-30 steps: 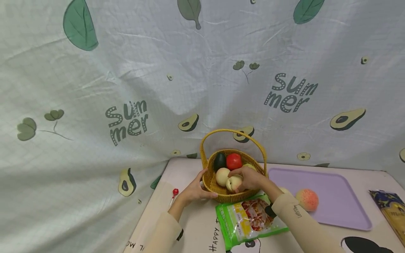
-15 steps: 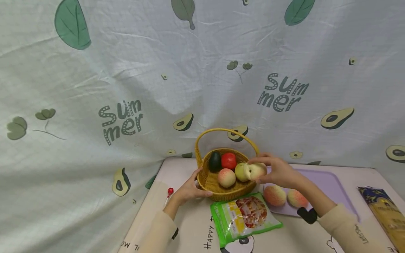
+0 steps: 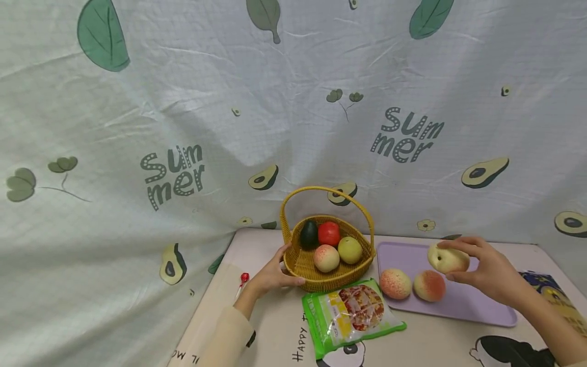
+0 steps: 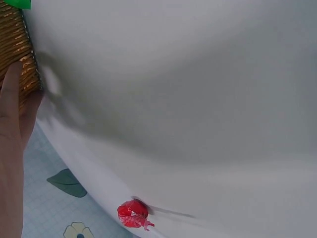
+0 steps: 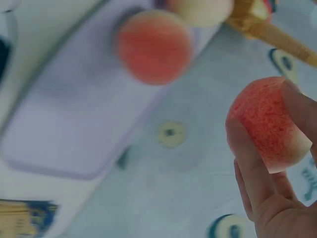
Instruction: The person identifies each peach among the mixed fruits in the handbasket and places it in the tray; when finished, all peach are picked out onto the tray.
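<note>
My right hand (image 3: pixel 486 272) holds a peach (image 3: pixel 451 259) between thumb and fingers, raised over the lilac tray (image 3: pixel 481 313). In the right wrist view the peach (image 5: pixel 265 124) shows its red side, with fingers around it. Two more peaches, one nearer the basket (image 3: pixel 395 284) and one beside it (image 3: pixel 429 285), lie on the tray's front left part. My left hand (image 3: pixel 270 275) rests spread against the left end of the yellow wicker basket (image 3: pixel 316 285), its thumb along the front wall. Inside are a peach (image 3: pixel 326 258), a yellow-green round fruit (image 3: pixel 350 250), a red tomato-like one (image 3: pixel 328 234) and a dark avocado (image 3: pixel 309 235).
A green-edged food bag (image 3: pixel 353 316) lies in front of the basket. At the table's left edge is a red lollipop (image 3: pixel 244 278). A blue-and-gold packet (image 3: pixel 557 295) lies right of the tray. A printed cloth (image 3: pixel 220 102) hangs behind; the basket's handle (image 3: pixel 321 188) arches up.
My right hand has taken a peach out of the basket and carried it right, over the tray. The left hand stays at the basket. The view has shifted slightly.
</note>
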Tool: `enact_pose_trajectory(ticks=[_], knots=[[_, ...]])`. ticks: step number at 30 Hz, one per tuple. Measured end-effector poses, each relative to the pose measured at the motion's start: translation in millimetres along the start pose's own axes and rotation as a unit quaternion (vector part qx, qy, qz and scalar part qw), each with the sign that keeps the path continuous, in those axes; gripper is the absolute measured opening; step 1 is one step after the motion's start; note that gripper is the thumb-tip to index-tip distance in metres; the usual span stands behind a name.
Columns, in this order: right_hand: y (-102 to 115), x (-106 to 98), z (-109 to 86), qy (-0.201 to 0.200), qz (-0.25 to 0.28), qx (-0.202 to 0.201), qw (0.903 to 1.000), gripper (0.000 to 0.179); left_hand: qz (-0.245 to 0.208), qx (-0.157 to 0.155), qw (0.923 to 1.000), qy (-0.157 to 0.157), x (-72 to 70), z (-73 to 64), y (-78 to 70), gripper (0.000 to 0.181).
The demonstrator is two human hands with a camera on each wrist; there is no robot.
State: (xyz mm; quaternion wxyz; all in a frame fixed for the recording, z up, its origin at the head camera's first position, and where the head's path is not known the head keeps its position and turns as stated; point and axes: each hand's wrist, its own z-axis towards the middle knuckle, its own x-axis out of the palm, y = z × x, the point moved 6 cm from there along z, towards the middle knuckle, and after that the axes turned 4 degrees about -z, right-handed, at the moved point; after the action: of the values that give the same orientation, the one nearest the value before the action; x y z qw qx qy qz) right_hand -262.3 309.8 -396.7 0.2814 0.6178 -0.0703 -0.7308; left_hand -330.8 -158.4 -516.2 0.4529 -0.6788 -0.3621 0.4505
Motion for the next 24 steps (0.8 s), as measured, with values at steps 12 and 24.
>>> enact_pose_trajectory(ticks=[12,24], knots=[[-72,41,-44.0,-0.039,-0.046,0.068,0.9959,0.059,-0.002,0.001,1.0000,-0.003,0.2,-1.3,-1.4,0.118],[-73,78,-62.9,-0.165,-0.078,-0.020,0.9829,0.063,-0.001,-0.004,1.0000,-0.003,-0.2,-1.6,-0.1,0.120]])
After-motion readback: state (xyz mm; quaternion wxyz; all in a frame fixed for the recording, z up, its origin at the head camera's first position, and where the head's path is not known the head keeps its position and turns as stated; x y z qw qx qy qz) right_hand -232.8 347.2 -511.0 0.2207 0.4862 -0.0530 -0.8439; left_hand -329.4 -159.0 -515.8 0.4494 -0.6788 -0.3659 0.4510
